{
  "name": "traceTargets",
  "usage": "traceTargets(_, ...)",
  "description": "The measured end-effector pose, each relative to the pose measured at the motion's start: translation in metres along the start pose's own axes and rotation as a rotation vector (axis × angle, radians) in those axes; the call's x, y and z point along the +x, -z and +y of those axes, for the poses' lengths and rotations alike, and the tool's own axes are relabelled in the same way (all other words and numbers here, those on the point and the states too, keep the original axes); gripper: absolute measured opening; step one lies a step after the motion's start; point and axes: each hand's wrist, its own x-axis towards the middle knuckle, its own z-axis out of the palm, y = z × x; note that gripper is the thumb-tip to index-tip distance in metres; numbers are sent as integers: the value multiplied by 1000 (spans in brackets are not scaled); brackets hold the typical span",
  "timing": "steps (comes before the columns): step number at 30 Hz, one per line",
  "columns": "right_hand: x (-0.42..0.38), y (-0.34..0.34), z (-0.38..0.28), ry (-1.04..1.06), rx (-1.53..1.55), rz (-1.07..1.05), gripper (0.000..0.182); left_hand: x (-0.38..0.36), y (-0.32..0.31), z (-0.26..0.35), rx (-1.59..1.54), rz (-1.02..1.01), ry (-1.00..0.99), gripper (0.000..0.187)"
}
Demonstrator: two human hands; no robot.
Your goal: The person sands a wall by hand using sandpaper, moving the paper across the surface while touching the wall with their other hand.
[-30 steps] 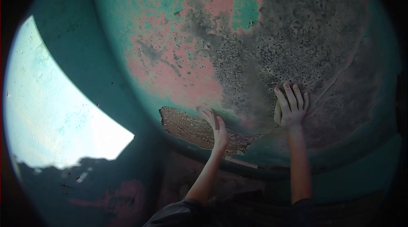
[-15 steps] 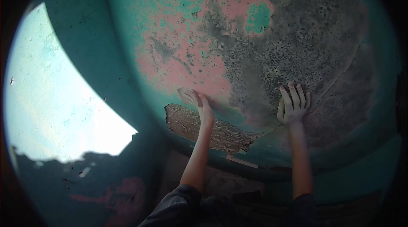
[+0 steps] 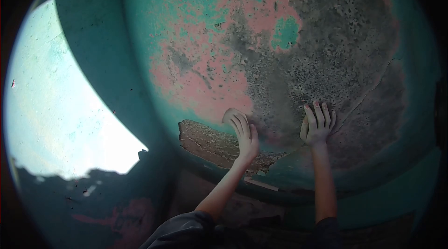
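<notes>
Pressing left hand (image 3: 246, 137) and right hand (image 3: 316, 125) flat, peeling wall (image 3: 261, 53)

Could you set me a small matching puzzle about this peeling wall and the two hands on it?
Things:
1. left hand
2. right hand
3. bare patch
4. sunlit wall

Descriptions:
A. rough brown, paint gone
B. flat on the wall, fingers spread
C. bright, far left
D. pressing a small pale piece against the pink paint

Pairs: 1-D, 2-B, 3-A, 4-C
</notes>
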Motion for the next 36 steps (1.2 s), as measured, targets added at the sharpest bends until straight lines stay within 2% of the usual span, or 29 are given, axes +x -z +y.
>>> traceTargets(2,-3,3,-1,6,-2,-12,36,-37,-13,-3,123,-227,-118,63)
traceTargets(4,-3,2,2,20,5,-14,36,-9,2,1,105,-190,-118,63)
traceTargets(7,-2,1,0,7,4,-12,36,44,26,13,60,36,-80,63)
traceTargets(10,-2,0,0,7,-7,5,36,0,-3,-2,96,-66,-96,64)
traceTargets(11,-2,0,-1,7,-7,4,36,-28,-14,-7,138,-178,-124,65)
traceTargets(12,-3,2,0,23,4,-6,34,-31,-12,-8,134,-177,-122,65)
traceTargets(14,0,2,3,41,5,-8,33,-22,-3,-15,263,-169,-156,65)
traceTargets(18,-4,2,0,22,2,-9,34,61,39,19,132,72,-64,64)
traceTargets(20,-3,-4,1,3,-13,9,35,31,25,0,125,45,-119,63)
traceTargets(22,-6,-1,2,19,-13,-1,35,-19,12,-21,354,-252,-219,62)
traceTargets(24,-6,-1,1,23,-20,2,35,-10,22,-26,396,-288,-219,62)
traceTargets(27,-4,-2,1,19,-17,-2,35,66,54,12,223,-19,-235,62)
traceTargets(31,-4,-1,0,12,-14,2,34,74,55,8,245,15,-283,62)
traceTargets(33,-6,-2,1,12,-29,-6,34,17,33,-17,379,-225,-240,61)
traceTargets(36,-2,2,1,37,-42,-16,33,-3,36,-23,423,-336,-271,62)
